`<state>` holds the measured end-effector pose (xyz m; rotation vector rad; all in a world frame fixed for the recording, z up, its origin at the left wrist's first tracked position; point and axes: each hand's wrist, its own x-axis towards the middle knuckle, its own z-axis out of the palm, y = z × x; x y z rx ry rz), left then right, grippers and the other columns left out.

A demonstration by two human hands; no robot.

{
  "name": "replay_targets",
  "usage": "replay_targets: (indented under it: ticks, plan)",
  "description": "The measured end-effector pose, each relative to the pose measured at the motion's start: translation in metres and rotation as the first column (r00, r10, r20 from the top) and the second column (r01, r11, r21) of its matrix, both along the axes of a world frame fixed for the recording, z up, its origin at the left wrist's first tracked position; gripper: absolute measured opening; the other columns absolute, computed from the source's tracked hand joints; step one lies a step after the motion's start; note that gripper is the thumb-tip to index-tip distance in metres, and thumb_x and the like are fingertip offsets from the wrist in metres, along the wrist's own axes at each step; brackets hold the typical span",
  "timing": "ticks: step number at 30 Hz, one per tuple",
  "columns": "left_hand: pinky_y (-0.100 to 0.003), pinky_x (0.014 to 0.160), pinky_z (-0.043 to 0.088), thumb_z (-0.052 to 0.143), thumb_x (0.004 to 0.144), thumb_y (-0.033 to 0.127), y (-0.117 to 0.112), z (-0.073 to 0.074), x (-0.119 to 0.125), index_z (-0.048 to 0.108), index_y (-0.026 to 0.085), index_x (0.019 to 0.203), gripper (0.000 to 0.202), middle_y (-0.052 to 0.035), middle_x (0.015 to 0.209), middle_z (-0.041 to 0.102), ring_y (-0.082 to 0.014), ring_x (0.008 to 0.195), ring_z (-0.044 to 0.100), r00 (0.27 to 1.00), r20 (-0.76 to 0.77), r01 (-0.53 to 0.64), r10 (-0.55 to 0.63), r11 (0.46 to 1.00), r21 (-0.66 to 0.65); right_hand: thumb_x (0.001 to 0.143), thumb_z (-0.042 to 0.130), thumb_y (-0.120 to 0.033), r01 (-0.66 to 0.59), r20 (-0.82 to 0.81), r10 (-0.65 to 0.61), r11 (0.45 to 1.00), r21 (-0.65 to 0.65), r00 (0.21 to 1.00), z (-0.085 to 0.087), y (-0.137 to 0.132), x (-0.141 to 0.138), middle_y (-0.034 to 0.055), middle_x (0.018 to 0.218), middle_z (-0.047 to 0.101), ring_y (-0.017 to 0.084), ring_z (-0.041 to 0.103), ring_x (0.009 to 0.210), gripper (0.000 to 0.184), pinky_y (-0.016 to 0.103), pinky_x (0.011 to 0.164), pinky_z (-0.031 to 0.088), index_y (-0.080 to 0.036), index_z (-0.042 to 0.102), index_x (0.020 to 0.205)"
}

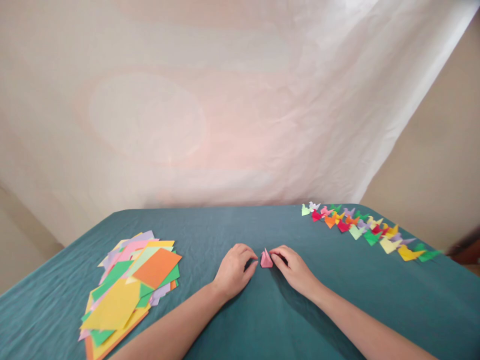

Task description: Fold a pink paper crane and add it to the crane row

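A small piece of folded pink paper stands on the green cloth between my two hands, with a narrow pointed part sticking up. My left hand rests just left of it, fingers curved and thumb apart, a small gap from the paper. On the other side, my right hand has its thumb and index finger close together at the paper's right edge, seemingly pinching it. The other fingers of the right hand are curled and partly hidden.
A loose pile of coloured paper squares lies on the left of the cloth-covered table. Rows of small folded paper birds in many colours run along the right edge. A pale hanging sheet is behind the table.
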<state>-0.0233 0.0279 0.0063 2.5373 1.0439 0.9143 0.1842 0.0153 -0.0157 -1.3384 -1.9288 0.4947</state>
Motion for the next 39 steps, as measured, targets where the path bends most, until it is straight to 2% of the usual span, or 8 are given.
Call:
replay_targets:
  ticks: [5, 9, 13, 17, 22, 30, 34, 39]
  plan:
    - [-0.033, 0.087, 0.042, 0.052, 0.082, 0.022, 0.003, -0.002, -0.002, 0.061, 0.019, 0.094, 0.015, -0.0059, 0.095, 0.058, -0.0191, 0.094, 0.052, 0.999, 0.028, -0.026, 0.029, 0.994, -0.102, 0.085, 0.048, -0.026, 0.003, 0.026, -0.003, 1.0, -0.016, 1.0, 0.0, 0.003, 0.0, 0.0036, 0.083, 0.061, 0.018, 0.056, 0.079, 0.017, 0.03, 0.074, 0.041, -0.021, 0.064, 0.083]
    - [-0.033, 0.086, 0.042, 0.055, 0.08, 0.024, 0.016, 0.0, -0.001, 0.061, 0.018, 0.098, 0.02, -0.0061, 0.097, 0.06, -0.0195, 0.093, 0.055, 0.999, 0.02, -0.042, 0.048, 0.976, -0.211, 0.082, 0.054, -0.027, 0.005, 0.034, -0.005, 1.0, -0.016, 0.999, 0.0, 0.003, -0.001, 0.0034, 0.084, 0.061, 0.018, 0.055, 0.081, 0.012, 0.03, 0.075, 0.041, -0.02, 0.063, 0.079]
    - [-0.03, 0.084, 0.044, 0.052, 0.082, 0.025, 0.03, 0.0, 0.008, 0.059, 0.018, 0.103, 0.023, -0.0066, 0.104, 0.061, -0.0183, 0.095, 0.057, 0.992, 0.098, -0.044, 0.08, 0.944, -0.326, 0.077, 0.061, -0.03, 0.001, 0.021, 0.0, 1.0, -0.013, 1.0, 0.001, 0.002, -0.003, 0.003, 0.084, 0.061, 0.018, 0.055, 0.082, 0.01, 0.031, 0.077, 0.041, -0.02, 0.064, 0.076]
    - [-0.027, 0.08, 0.045, 0.047, 0.086, 0.027, 0.031, -0.003, 0.015, 0.06, 0.018, 0.101, 0.022, -0.0051, 0.1, 0.062, -0.0161, 0.092, 0.058, 0.979, 0.184, -0.012, 0.09, 0.922, -0.386, 0.077, 0.062, -0.027, -0.02, -0.031, 0.019, 1.0, -0.006, 0.999, 0.002, -0.001, -0.004, 0.0021, 0.084, 0.06, 0.017, 0.056, 0.081, 0.009, 0.03, 0.077, 0.041, -0.02, 0.062, 0.071]
    - [-0.026, 0.079, 0.044, 0.047, 0.086, 0.026, 0.021, -0.001, 0.013, 0.06, 0.021, 0.101, 0.02, -0.0027, 0.099, 0.061, -0.0151, 0.091, 0.056, 0.976, 0.218, 0.063, 0.012, 0.94, -0.336, 0.081, 0.056, -0.025, -0.031, -0.095, 0.035, 0.998, 0.047, 0.995, 0.003, -0.003, -0.004, 0.0026, 0.085, 0.057, 0.016, 0.056, 0.081, 0.011, 0.028, 0.074, 0.042, -0.02, 0.061, 0.073]
    - [-0.03, 0.09, 0.038, 0.054, 0.073, 0.008, 0.019, -0.001, 0.012, 0.061, 0.02, 0.093, 0.024, -0.0029, 0.096, 0.06, -0.0164, 0.095, 0.052, 0.975, 0.198, 0.133, -0.096, 0.974, -0.185, 0.082, 0.056, -0.025, -0.046, 0.057, 0.042, 0.997, 0.058, 0.997, 0.004, -0.005, -0.005, 0.0029, 0.088, 0.058, 0.018, 0.055, 0.086, 0.009, 0.031, 0.078, 0.041, -0.022, 0.063, 0.077]
    - [-0.032, 0.091, 0.037, 0.058, 0.072, 0.012, 0.017, -0.004, 0.014, 0.061, 0.019, 0.091, 0.021, -0.0044, 0.097, 0.059, -0.0178, 0.096, 0.051, 0.98, 0.161, 0.143, -0.118, 0.978, -0.152, 0.08, 0.057, -0.026, -0.047, 0.077, 0.043, 0.998, 0.044, 0.996, 0.001, 0.0, -0.004, 0.0032, 0.088, 0.059, 0.018, 0.055, 0.086, 0.009, 0.032, 0.078, 0.041, -0.022, 0.065, 0.078]
    - [-0.033, 0.089, 0.038, 0.061, 0.073, 0.02, 0.017, -0.008, 0.017, 0.063, 0.019, 0.086, 0.013, -0.0053, 0.095, 0.058, -0.0192, 0.096, 0.05, 0.993, 0.088, 0.09, -0.08, 0.989, -0.119, 0.077, 0.059, -0.026, -0.046, 0.07, 0.046, 0.999, -0.001, 0.996, 0.001, 0.006, -0.004, 0.0032, 0.088, 0.061, 0.018, 0.056, 0.084, 0.008, 0.031, 0.078, 0.04, -0.022, 0.066, 0.078]
